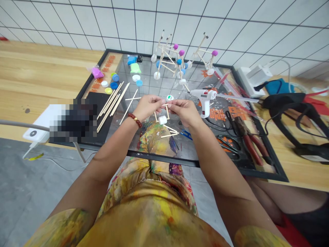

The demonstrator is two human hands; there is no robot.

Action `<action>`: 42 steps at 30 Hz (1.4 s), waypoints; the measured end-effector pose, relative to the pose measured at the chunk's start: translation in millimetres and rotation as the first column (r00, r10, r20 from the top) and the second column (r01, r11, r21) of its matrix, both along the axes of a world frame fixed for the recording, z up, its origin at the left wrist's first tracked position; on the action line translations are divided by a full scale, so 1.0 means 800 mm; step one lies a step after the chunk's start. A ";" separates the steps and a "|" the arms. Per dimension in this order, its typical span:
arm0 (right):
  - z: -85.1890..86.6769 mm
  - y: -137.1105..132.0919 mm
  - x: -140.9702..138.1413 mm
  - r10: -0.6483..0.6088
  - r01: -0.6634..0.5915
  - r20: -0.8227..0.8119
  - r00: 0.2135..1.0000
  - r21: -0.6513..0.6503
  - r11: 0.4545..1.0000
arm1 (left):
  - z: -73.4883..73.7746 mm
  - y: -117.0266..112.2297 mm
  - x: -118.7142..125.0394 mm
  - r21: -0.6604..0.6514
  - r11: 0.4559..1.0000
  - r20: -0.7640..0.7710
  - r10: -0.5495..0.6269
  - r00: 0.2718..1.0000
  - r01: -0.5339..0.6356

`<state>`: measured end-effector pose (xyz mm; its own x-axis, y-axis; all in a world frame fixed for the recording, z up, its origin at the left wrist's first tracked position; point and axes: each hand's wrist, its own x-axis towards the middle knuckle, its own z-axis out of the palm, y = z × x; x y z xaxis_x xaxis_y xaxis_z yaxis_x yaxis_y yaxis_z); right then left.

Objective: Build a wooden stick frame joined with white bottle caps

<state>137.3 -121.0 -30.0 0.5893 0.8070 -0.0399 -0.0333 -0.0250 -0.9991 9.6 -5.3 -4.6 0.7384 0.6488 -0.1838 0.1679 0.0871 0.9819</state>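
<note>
Hands [147, 107] [183, 112] on sticks [167, 112] (mat lettering [219, 114] unreadable)

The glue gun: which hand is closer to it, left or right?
Right. The person's right hand is just to the left of the white hot glue gun, not holding it. The left hand is farther left, beyond the right hand.

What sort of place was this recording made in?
Probably a craft or model-making workspace: a white hot glue gun sits on the bench among loose wooden sticks, red-handled pliers and stick models with coloured balls.
</note>
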 end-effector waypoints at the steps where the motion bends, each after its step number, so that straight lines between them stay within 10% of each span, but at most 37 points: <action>1: 0.000 0.000 0.001 -0.004 0.004 -0.004 1.000 -0.007 1.000 | 0.001 0.002 -0.001 -0.034 0.999 0.005 0.026 1.000 -0.026; 16: -0.001 0.002 0.004 -0.061 0.060 0.070 0.996 0.011 0.998 | -0.008 0.014 -0.004 0.123 0.991 -0.027 -0.047 0.999 0.050; 23: -0.002 -0.001 0.001 -0.051 0.037 0.304 0.951 0.051 0.998 | -0.019 -0.002 -0.002 0.582 0.810 -0.031 -0.064 0.997 0.070; 29: 0.005 0.001 -0.015 -0.121 0.102 0.546 0.829 0.066 0.993 | -0.018 -0.006 -0.007 0.661 0.750 0.007 -0.014 1.000 0.006; 35: 0.058 -0.109 -0.026 -0.003 0.100 0.799 0.601 -0.071 0.992 | -0.005 -0.010 -0.009 0.532 0.841 0.108 0.047 0.993 -0.098; 38: 0.070 -0.203 0.007 -0.070 0.439 0.848 0.525 -0.199 0.876 | 0.002 -0.014 -0.004 0.315 0.942 0.154 0.066 0.986 -0.113; 42: 0.056 -0.292 0.069 -0.085 0.771 0.831 0.549 -0.465 0.435 | 0.014 -0.020 0.001 -0.066 0.997 0.199 0.056 0.978 -0.044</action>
<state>192.1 -354.6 15.0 0.9588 0.2651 0.1024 0.2841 -0.9039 -0.3198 10.2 -21.3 6.7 0.7311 0.6781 -0.0757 -0.0377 0.1510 0.9878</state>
